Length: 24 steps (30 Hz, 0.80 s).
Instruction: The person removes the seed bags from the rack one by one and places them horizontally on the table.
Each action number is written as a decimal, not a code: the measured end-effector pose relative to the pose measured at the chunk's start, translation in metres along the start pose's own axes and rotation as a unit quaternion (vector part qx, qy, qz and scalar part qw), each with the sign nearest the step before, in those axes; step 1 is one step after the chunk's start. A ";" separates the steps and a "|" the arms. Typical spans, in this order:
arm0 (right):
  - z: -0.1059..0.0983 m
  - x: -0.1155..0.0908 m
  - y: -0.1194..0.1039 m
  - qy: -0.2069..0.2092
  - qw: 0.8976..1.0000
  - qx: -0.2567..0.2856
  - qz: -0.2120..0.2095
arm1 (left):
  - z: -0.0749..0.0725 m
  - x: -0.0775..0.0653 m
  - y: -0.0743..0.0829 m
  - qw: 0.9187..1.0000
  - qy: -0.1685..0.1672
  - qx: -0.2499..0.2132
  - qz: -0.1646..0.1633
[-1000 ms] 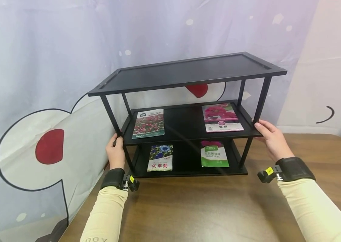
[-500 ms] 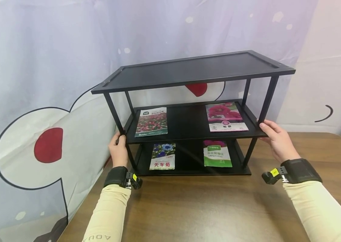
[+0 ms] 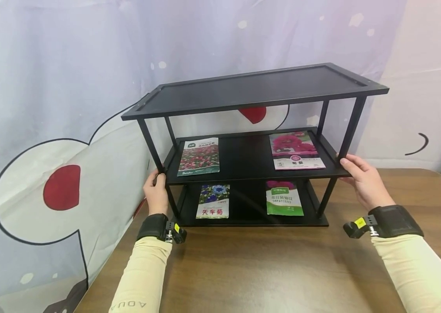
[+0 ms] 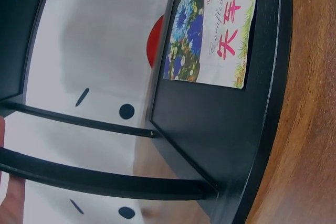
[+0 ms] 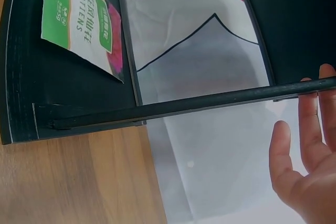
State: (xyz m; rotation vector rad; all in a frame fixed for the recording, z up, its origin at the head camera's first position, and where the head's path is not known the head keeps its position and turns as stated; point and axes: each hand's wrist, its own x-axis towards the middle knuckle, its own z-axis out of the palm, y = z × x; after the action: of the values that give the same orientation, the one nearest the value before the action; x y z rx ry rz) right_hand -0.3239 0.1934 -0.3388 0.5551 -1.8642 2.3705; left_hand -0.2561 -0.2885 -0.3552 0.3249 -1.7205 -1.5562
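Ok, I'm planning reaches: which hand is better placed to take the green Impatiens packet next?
Probably the right. The right hand holds the black rack at the end nearer the green Impatiens packet; the left hand grips the opposite end, beyond the blue-flower packet.

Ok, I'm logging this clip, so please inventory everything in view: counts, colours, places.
Rack: one, black, between the hands
Red-flower packet: one, red, white, green, middle shelf left
Pink-flower packet: one, pink and white, middle shelf right
Cornflower packet: one, blue and white, bottom shelf left
Impatiens packet: one, green, white, pink, bottom shelf right
Table: one, brown, below the rack
Backdrop: one or more, pale, red-patched, behind
Unclear shape: one, dark, lower left
Wrist cameras: two, black and yellow, wrists
Wristbands: two, black, wrists
Sleeves: two, cream, forearms
Left hand: one, bare, holding the rack's left
Right hand: one, bare, holding the rack's right
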 end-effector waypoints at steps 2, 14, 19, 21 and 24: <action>0.000 0.000 0.000 -0.003 1.000 0.002 -0.002 | 0.000 0.002 -0.003 1.000 0.004 0.002 0.004; -0.001 -0.002 -0.001 -0.005 1.000 -0.017 0.003 | -0.003 0.000 -0.002 1.000 -0.006 0.006 0.006; -0.002 -0.003 0.000 -0.002 1.000 -0.013 0.006 | -0.002 0.000 -0.003 1.000 -0.009 0.004 0.011; -0.002 -0.003 0.000 -0.001 1.000 -0.008 0.007 | -0.002 0.000 -0.003 1.000 -0.010 0.000 0.010; -0.002 -0.002 -0.001 0.000 1.000 -0.010 0.007 | -0.002 0.001 -0.003 1.000 -0.011 -0.002 0.005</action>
State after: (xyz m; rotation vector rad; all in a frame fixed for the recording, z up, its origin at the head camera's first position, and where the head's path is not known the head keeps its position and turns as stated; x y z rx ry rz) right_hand -0.3221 0.1956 -0.3392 0.5416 -1.8944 2.3579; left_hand -0.2562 -0.2907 -0.3579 0.2973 -1.7333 -1.5613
